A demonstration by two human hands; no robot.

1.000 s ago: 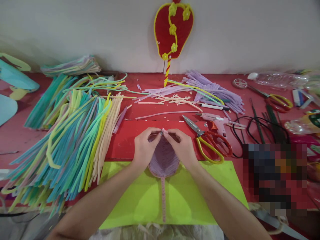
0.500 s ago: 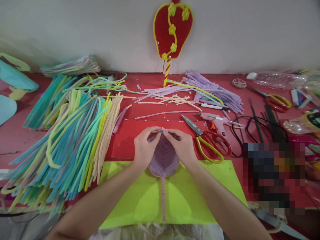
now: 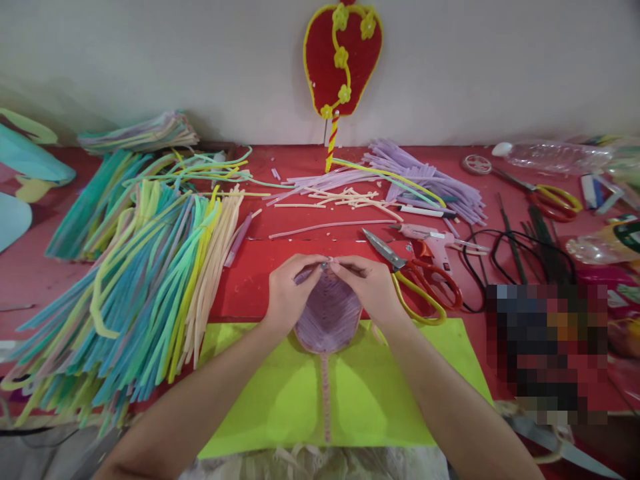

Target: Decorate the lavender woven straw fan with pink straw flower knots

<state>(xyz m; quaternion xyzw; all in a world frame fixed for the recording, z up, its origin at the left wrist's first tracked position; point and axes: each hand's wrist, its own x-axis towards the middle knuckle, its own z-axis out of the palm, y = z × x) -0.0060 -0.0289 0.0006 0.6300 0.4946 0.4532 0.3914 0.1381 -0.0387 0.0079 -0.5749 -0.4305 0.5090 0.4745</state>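
Note:
A purple fan point(image 3: 327, 317) made of fuzzy pipe cleaners lies with its pink wrapped handle point(image 3: 326, 400) pointing toward me, over a yellow-green sheet point(image 3: 260, 393). At the fan's far tip, my left hand point(image 3: 293, 290) is closed in a pinch between thumb and index finger. My right hand point(image 3: 373, 287) pinches the same tip from the other side, the fingertips of both almost meeting. A small pinkish bit and something shiny show between the fingertips, too small to name. Both palms cover the fan's upper sides.
Bundled pipe cleaners point(image 3: 145, 287) spread over the left; purple ones point(image 3: 425, 180) lie at the back. Beside my right hand are red-and-yellow scissors point(image 3: 425, 283) and a pink glue gun point(image 3: 435, 243). A red fan point(image 3: 340, 60) leans at the wall. A plastic bottle point(image 3: 555, 159) lies back right.
My right hand has shifted slightly right at the fan's tip, its fingers straighter. The left hand still pinches there. The whole view has moved very slightly.

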